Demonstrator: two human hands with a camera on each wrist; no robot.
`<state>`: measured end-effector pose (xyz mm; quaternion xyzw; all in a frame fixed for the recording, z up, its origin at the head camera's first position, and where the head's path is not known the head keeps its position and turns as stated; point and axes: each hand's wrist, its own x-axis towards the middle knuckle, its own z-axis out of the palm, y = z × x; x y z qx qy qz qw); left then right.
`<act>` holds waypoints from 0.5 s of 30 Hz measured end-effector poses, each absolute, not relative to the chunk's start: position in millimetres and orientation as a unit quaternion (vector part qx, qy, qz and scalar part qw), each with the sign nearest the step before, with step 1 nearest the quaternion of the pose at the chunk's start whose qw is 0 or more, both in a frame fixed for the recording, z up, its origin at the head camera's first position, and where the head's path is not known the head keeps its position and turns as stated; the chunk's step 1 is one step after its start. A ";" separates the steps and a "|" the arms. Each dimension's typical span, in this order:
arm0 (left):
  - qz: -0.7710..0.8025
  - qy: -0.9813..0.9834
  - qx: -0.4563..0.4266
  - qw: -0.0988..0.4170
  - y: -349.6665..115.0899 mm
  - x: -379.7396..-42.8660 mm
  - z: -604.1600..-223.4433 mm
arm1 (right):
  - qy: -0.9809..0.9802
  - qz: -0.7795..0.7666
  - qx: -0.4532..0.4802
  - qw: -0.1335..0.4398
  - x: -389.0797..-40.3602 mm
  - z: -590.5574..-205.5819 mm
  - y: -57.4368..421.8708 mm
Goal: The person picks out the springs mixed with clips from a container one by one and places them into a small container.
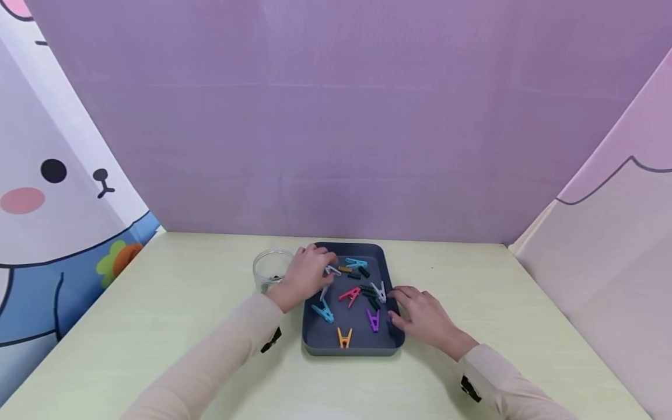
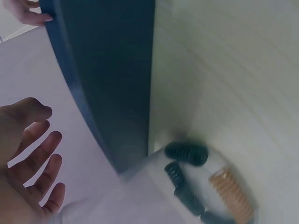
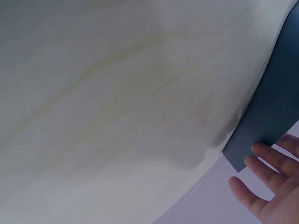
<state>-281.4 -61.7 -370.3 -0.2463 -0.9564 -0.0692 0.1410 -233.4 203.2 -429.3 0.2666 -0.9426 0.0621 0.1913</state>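
Note:
My left hand reaches over the left side of a dark grey tray, fingertips close to a grey clothespin. In the left wrist view its fingers are loosely bent and apart, with nothing visible between them. My right hand rests at the tray's right rim, fingers spread, near a white clothespin. Also in the tray lie a red clothespin, a purple clothespin, an orange clothespin, blue clothespins and several small dark green coils with a yellow-brown coil.
A clear round jar stands left of the tray, partly behind my left hand. The left wrist view shows dark green coils and an orange-brown coil inside it. A purple backdrop rises behind the pale table.

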 end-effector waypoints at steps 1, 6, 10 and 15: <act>-0.070 -0.957 -0.246 0.137 -59.9 -282.3 -372.4 | -0.943 0.062 0.266 0.191 -233.3 -429.3 203.2; -0.070 -0.961 -0.236 0.123 -52.0 -287.4 -383.7 | -0.942 0.061 0.267 0.192 -232.6 -429.4 203.3; -0.061 -0.962 -0.233 0.129 -47.6 -291.9 -392.6 | -0.941 0.062 0.270 0.194 -232.5 -429.3 203.0; -0.049 -0.964 -0.226 0.133 -42.9 -297.4 -399.9 | -0.941 0.062 0.270 0.195 -232.4 -428.9 203.0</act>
